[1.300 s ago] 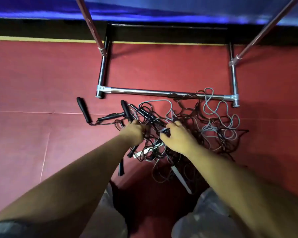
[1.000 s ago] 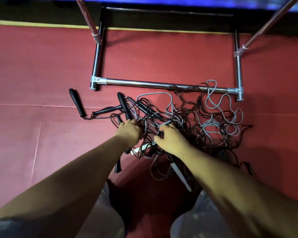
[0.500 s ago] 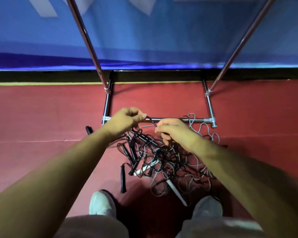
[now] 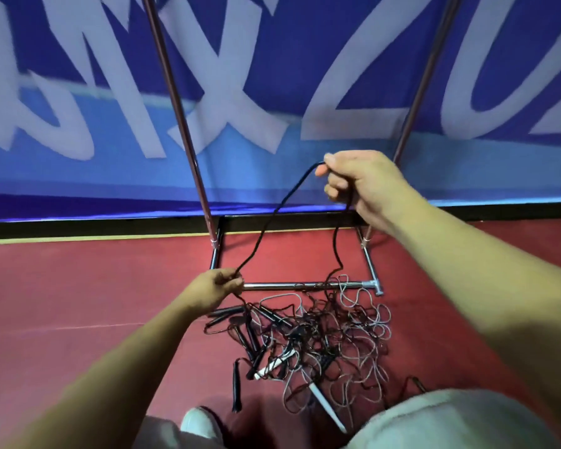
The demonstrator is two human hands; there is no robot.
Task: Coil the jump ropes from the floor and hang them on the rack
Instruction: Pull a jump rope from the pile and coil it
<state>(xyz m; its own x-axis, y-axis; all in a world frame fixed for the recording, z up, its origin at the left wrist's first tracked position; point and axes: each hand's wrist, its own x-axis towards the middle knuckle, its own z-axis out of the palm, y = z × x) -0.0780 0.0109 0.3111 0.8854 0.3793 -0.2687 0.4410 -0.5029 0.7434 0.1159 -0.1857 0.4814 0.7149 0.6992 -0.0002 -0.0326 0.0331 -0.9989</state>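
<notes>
Now we pinch 1 black jump rope [image 4: 266, 228] with both hands: our right hand [image 4: 366, 186] up high, our left hand [image 4: 214, 288] low beside the rack [image 4: 305, 285]. Both strands trail into the tangled pile [image 4: 321, 335] on the red floor [image 4: 78, 286].

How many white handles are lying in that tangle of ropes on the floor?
2. One white handle lies in the middle of the tangle; a second white handle juts out at its near edge. More may be buried underneath.
</notes>
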